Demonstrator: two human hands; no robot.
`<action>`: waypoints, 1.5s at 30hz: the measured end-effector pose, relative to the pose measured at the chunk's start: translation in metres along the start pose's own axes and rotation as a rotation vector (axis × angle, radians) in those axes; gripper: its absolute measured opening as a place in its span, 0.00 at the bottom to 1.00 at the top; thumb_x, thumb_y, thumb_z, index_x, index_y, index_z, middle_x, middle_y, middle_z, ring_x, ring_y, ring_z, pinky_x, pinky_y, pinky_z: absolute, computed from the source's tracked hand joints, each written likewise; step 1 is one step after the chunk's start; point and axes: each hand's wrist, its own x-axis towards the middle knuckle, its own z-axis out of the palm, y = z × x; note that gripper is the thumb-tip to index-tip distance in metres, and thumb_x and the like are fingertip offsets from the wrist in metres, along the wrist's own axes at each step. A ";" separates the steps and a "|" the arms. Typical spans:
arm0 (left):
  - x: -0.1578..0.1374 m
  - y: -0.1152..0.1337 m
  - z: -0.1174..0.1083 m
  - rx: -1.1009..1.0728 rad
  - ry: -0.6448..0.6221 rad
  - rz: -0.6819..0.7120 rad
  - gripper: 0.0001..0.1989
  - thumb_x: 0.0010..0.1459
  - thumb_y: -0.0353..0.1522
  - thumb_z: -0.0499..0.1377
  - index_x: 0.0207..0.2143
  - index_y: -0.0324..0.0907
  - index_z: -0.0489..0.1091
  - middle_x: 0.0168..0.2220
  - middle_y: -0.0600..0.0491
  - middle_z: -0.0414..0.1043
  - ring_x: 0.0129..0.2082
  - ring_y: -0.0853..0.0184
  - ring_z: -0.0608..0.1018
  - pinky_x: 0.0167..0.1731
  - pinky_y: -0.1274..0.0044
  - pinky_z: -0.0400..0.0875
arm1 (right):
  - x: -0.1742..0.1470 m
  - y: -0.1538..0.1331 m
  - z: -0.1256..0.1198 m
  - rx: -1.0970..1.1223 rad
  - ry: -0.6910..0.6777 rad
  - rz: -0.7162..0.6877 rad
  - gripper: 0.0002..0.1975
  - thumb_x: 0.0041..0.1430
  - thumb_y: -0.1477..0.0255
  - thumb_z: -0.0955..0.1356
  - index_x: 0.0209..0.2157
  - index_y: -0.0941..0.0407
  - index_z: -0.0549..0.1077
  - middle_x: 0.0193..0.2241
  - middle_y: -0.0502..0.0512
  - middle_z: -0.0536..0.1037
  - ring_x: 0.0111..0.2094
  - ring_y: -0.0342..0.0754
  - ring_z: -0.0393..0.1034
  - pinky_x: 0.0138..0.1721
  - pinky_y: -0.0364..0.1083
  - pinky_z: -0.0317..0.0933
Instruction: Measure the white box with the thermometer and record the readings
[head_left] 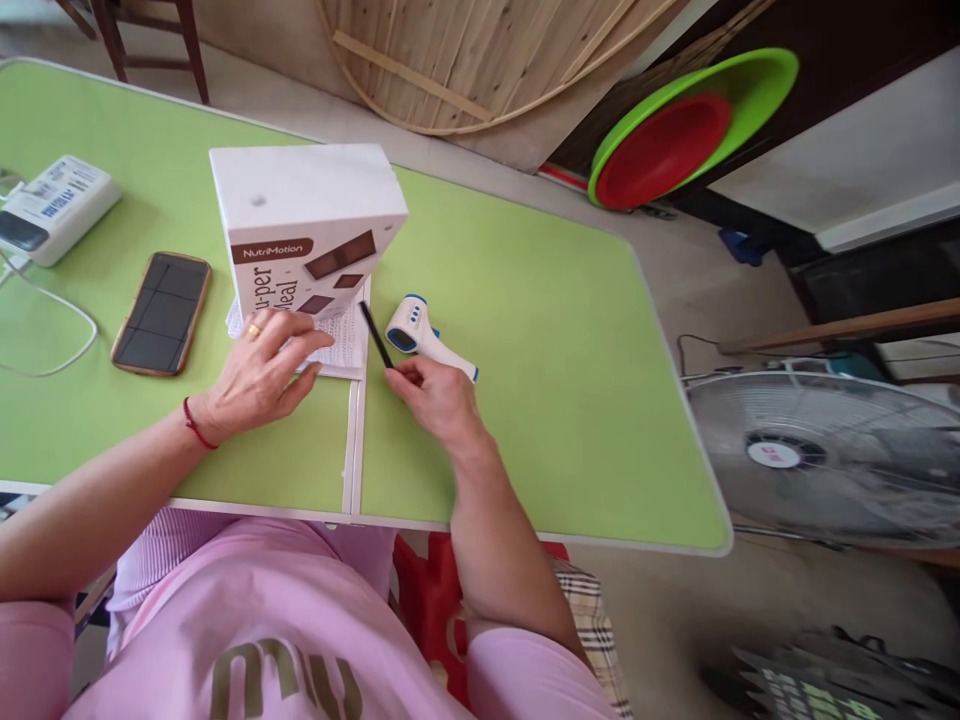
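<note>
My right hand [435,395] pinches one end of a slim black pen [375,335], which points up and to the left above the table. Just beyond those fingers lies a white and blue infrared thermometer [420,330]. My left hand [262,370] is open, its fingers apart and slightly bent, over the left part of a printed sheet or booklet [345,345]. Behind that hand stands a white NutriMotion box [311,220] with brown print, its lower edge partly hidden by my fingers. Whether my left fingers touch the box cannot be made out.
A phone [163,312] lies left of the box. Further left is a white device [60,210] with a cable [82,345]. The green folding table [555,400] has a seam [352,450] near its middle. A fan [810,455] stands beyond the right edge.
</note>
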 end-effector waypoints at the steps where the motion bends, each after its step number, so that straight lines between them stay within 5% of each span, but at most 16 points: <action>1: 0.001 0.000 0.003 0.024 -0.081 0.056 0.16 0.70 0.38 0.52 0.55 0.44 0.71 0.49 0.43 0.72 0.48 0.53 0.74 0.49 0.61 0.70 | 0.001 -0.002 0.001 0.128 0.049 0.016 0.16 0.54 0.56 0.74 0.26 0.53 0.75 0.20 0.50 0.76 0.22 0.48 0.71 0.28 0.49 0.66; 5: 0.001 -0.003 0.013 0.100 -0.276 0.175 0.17 0.73 0.38 0.50 0.52 0.39 0.74 0.47 0.43 0.74 0.45 0.56 0.74 0.45 0.66 0.70 | 0.001 -0.011 0.011 0.581 0.228 0.015 0.15 0.48 0.59 0.75 0.25 0.52 0.69 0.18 0.44 0.73 0.17 0.42 0.67 0.21 0.44 0.63; 9: -0.001 -0.001 0.014 0.141 -0.361 0.216 0.15 0.72 0.36 0.54 0.51 0.41 0.77 0.46 0.44 0.74 0.42 0.58 0.74 0.43 0.68 0.69 | -0.001 -0.017 0.026 0.754 0.221 -0.045 0.09 0.51 0.63 0.71 0.28 0.51 0.70 0.21 0.44 0.75 0.19 0.41 0.69 0.22 0.43 0.66; 15: 0.000 0.001 0.011 0.188 -0.377 0.234 0.14 0.71 0.36 0.57 0.53 0.46 0.77 0.47 0.44 0.73 0.40 0.58 0.73 0.42 0.68 0.69 | -0.009 -0.017 0.046 0.570 0.104 -0.127 0.06 0.51 0.67 0.71 0.30 0.52 0.70 0.22 0.44 0.72 0.21 0.41 0.64 0.22 0.42 0.60; 23: 0.000 0.002 0.012 0.193 -0.393 0.228 0.13 0.70 0.36 0.58 0.52 0.45 0.77 0.47 0.44 0.72 0.42 0.57 0.73 0.42 0.68 0.68 | -0.015 -0.018 0.051 0.379 0.162 -0.308 0.05 0.54 0.69 0.68 0.27 0.51 0.67 0.20 0.43 0.68 0.21 0.42 0.60 0.24 0.44 0.58; 45: 0.001 0.004 0.012 0.194 -0.391 0.219 0.12 0.68 0.35 0.60 0.51 0.44 0.77 0.47 0.43 0.72 0.43 0.56 0.73 0.41 0.68 0.67 | -0.014 -0.016 0.052 0.356 0.068 -0.224 0.06 0.52 0.67 0.68 0.26 0.51 0.65 0.20 0.43 0.68 0.21 0.42 0.61 0.25 0.44 0.58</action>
